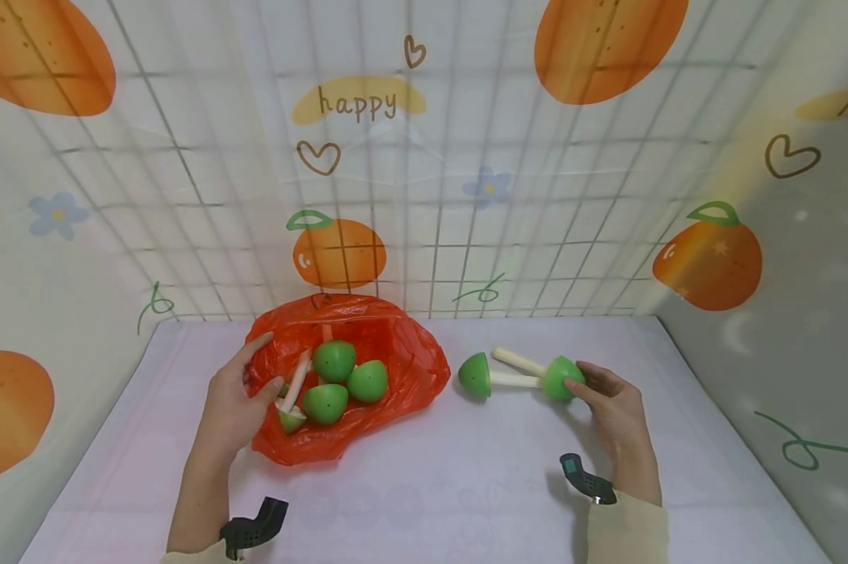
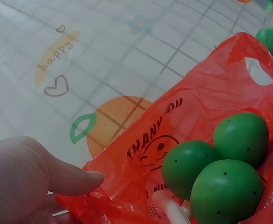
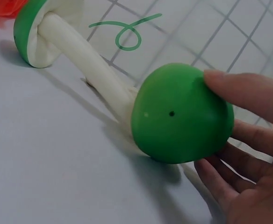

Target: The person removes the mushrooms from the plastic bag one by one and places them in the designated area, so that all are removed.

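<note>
My left hand grips the left edge of a red plastic bag, its thumb over the rim in the left wrist view. Inside the opened bag lie several toy mushrooms with speckled green caps and pale stems. To the right of the bag, my right hand pinches a toy mushroom by its green cap, thumb on one side and fingers on the other. This mushroom's stem points up and left. A second toy mushroom lies on its side between bag and right hand, its stem reaching toward the held cap.
A white tabletop carries everything. Behind it hangs a translucent curtain printed with oranges and hearts, a wire grid showing through. Curtained walls close in the left and right sides. Each wrist wears a black camera mount.
</note>
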Tool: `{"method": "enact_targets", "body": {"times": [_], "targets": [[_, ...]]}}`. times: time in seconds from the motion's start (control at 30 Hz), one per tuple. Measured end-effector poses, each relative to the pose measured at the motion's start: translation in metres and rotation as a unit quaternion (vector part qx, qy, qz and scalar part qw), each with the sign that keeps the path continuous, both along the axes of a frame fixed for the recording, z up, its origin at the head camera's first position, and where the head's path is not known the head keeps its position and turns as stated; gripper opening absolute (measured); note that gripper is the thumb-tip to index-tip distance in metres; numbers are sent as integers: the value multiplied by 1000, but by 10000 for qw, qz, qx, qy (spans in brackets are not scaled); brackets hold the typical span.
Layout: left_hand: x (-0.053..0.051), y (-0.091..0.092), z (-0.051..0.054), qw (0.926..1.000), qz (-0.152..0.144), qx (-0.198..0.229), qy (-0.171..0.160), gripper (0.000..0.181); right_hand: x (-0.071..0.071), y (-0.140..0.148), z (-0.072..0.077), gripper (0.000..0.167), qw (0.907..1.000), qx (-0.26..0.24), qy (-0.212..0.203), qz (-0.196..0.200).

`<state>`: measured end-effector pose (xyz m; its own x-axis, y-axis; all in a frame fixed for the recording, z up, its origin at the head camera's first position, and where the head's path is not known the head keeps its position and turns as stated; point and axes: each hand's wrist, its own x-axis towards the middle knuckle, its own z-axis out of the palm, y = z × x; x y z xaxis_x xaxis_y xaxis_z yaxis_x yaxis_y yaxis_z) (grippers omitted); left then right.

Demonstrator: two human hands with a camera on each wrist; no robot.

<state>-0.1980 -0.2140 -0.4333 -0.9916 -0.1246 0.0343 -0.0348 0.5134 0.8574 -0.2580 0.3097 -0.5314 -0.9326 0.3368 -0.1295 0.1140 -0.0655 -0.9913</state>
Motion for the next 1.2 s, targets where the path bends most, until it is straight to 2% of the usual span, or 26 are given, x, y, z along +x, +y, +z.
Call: {"method": "enact_targets", "body": {"times": [0.17,0.37,0.6,0.83,0.93,1.2], "targets": [[0,0,0,10000,-5,-20,32,72,3,-2,6,61,9997,-220,117,10],[0,0,0,10000,1,-17,59,72,4,-4,9,56,9996,-191,178,50],[0,-2,-2,9997,-67,133,215,71,5,-4,11,58,9999,73,127,91],[0,-2,-1,9996,-79,157,243,70,7,-6,20,57,9988,475,1,-92],[0,-1,0,9996,-69,172,203,70,9,-6,25,54,9982,550,91,-205],[1,-1,2,9998,-11,124,123,71,10,-12,41,54,9981,226,521,-253]]}}
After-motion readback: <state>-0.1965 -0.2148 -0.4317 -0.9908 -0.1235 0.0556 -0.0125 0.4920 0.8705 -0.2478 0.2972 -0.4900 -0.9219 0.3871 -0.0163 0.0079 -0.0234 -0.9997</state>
